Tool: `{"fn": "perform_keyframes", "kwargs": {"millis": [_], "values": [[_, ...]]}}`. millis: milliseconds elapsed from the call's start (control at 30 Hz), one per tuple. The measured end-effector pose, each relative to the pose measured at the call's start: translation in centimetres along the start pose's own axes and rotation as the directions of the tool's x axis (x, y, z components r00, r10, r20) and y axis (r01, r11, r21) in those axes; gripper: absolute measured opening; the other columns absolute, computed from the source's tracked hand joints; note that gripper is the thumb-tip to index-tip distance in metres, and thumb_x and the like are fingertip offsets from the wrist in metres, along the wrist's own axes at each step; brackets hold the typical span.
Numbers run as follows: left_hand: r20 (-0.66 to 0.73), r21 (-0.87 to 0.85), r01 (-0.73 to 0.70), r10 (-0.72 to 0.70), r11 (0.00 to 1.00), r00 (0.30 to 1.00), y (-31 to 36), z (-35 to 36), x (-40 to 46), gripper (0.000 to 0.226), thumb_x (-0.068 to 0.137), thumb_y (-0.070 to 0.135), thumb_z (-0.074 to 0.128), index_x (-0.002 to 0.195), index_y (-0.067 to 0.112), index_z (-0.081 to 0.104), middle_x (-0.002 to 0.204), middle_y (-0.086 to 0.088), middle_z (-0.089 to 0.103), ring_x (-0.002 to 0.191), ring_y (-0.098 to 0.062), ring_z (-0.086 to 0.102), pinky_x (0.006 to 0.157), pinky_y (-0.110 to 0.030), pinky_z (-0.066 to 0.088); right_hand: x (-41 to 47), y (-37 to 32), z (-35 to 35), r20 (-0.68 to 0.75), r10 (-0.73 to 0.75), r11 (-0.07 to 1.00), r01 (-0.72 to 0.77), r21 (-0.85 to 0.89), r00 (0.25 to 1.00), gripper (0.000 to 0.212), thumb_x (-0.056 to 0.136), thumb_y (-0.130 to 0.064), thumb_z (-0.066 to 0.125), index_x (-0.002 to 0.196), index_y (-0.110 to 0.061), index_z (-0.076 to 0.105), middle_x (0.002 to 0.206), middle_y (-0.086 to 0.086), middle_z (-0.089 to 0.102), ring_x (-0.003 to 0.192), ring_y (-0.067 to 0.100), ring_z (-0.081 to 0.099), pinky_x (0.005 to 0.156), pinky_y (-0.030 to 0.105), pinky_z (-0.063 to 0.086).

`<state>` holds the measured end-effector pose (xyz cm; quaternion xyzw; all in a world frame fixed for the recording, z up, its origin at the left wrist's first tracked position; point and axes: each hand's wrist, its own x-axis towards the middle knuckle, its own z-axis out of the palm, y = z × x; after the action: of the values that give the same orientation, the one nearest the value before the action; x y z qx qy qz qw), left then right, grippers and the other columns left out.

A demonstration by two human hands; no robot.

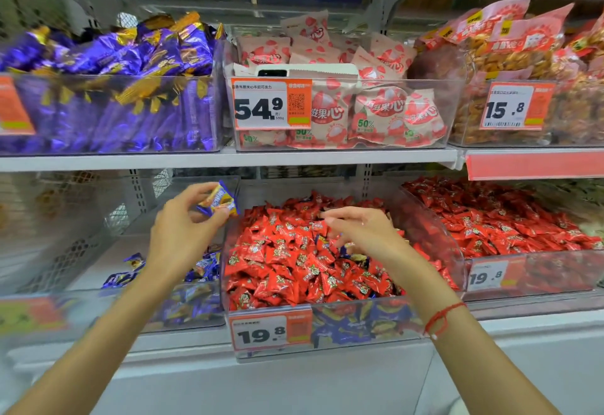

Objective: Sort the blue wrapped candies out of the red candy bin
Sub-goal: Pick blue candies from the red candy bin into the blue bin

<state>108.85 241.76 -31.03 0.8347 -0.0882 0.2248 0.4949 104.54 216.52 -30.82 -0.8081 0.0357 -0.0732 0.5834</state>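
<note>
My left hand (181,231) pinches a blue wrapped candy (219,202) in the air, just left of the red candy bin (434,234) and above the left bin. My right hand (362,230) hovers over the heap of red candies (287,257), fingers spread and slightly bent, holding nothing I can see. A few blue wrappers (344,248) peek out among the red ones under that hand. More blue candies (356,323) show low behind the bin's front wall.
The clear bin on the left (81,303) holds several blue candies (202,267). Another red candy bin (523,270) stands to the right. The shelf above carries purple candy, pink packets and snack bags in bins. Price tags hang on the bin fronts.
</note>
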Motion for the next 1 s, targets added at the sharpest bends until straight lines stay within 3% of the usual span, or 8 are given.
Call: {"fn": "perform_keyframes", "kwargs": {"millis": [100,200,300,433,567,733,800,1000], "values": [[0.02,0.337,0.078,-0.09,0.938,0.996,-2.0,-2.5,0.6,0.037,0.083,0.031,0.072,0.119,0.032,0.063,0.102,0.01,0.066,0.09,-0.022,0.066,0.082,-0.036,0.047,0.7,1.2,-1.1,-0.123,-0.119,0.964,0.086,-0.25,0.985,0.01,0.091,-0.022,0.064,0.096,-0.023,0.072,0.086,-0.003,0.071,0.084,0.01,0.064,0.07,0.023,0.049],[0.145,0.507,0.085,-0.182,0.858,0.973,-3.4,-2.7,0.3,0.046,0.09,0.043,0.061,0.134,0.032,0.054,0.121,0.001,0.067,0.109,-0.024,0.063,0.09,-0.041,0.046,1.1,2.6,-2.9,-0.274,-0.292,0.811,0.086,-0.578,0.916,0.012,0.09,-0.023,0.063,0.093,-0.029,0.073,0.097,-0.007,0.066,0.099,0.011,0.057,0.08,0.033,0.051],[0.079,0.64,0.076,-0.164,0.765,0.983,-2.1,-1.5,-0.4,0.049,0.093,0.057,0.044,0.136,0.034,0.05,0.12,-0.003,0.067,0.113,-0.035,0.059,0.089,-0.044,0.046,0.9,3.6,-4.7,-0.356,-0.399,0.722,0.05,-0.69,0.845,0.02,0.089,-0.013,0.061,0.099,-0.025,0.073,0.112,0.002,0.064,0.11,0.023,0.051,0.086,0.037,0.049],[0.103,0.459,-0.171,0.139,0.872,0.985,3.0,2.1,-1.3,0.026,0.093,0.043,0.053,0.118,0.038,0.06,0.098,0.012,0.07,0.099,-0.018,0.065,0.078,-0.034,0.045,0.4,5.7,-6.8,-0.375,-0.412,0.607,-0.056,-0.793,0.831,0.037,0.086,-0.005,0.059,0.118,-0.02,0.067,0.133,0.007,0.055,0.128,0.029,0.041,0.104,0.042,0.035],[0.468,0.24,-0.444,0.298,0.863,0.832,6.5,8.8,-0.9,0.025,0.094,0.027,0.057,0.116,0.035,0.064,0.113,0.017,0.066,0.104,-0.003,0.061,0.092,-0.032,0.049,0.0,7.5,-8.1,-0.314,-0.274,0.632,-0.075,-0.771,0.909,0.06,0.084,0.007,0.049,0.139,-0.018,0.048,0.15,0.004,0.036,0.139,0.022,0.027,0.106,0.036,0.036],[0.787,0.351,-0.628,0.144,0.695,0.6,5.6,16.6,1.3,0.033,0.096,0.028,0.055,0.129,0.028,0.058,0.136,0.003,0.057,0.126,-0.02,0.051,0.1,-0.037,0.044,-0.2,7.9,-8.7,-0.303,-0.281,0.684,-0.032,-0.729,0.91,0.059,0.082,0.011,0.043,0.132,-0.018,0.055,0.152,-0.001,0.032,0.142,0.017,0.022,0.105,0.034,0.037],[0.803,0.421,-0.648,0.072,0.634,0.592,5.7,17.5,1.8,0.032,0.094,0.034,0.058,0.124,0.025,0.062,0.13,0.0,0.061,0.121,-0.021,0.054,0.093,-0.034,0.045,-0.2,7.8,-8.5,-0.3,-0.271,0.669,-0.045,-0.742,0.915,0.053,0.084,0.009,0.043,0.125,-0.02,0.061,0.152,-0.002,0.031,0.142,0.016,0.019,0.101,0.038,0.043],[0.756,0.529,-0.715,0.129,0.457,0.642,5.7,17.8,2.0,0.024,0.091,0.039,0.063,0.109,0.023,0.069,0.115,0.001,0.066,0.114,-0.021,0.053,0.091,-0.034,0.039,-0.1,7.7,-8.2,-0.309,-0.273,0.654,-0.06,-0.754,0.911,0.038,0.089,-0.003,0.047,0.115,-0.023,0.066,0.149,-0.003,0.035,0.14,0.017,0.021,0.098,0.039,0.043]]}}
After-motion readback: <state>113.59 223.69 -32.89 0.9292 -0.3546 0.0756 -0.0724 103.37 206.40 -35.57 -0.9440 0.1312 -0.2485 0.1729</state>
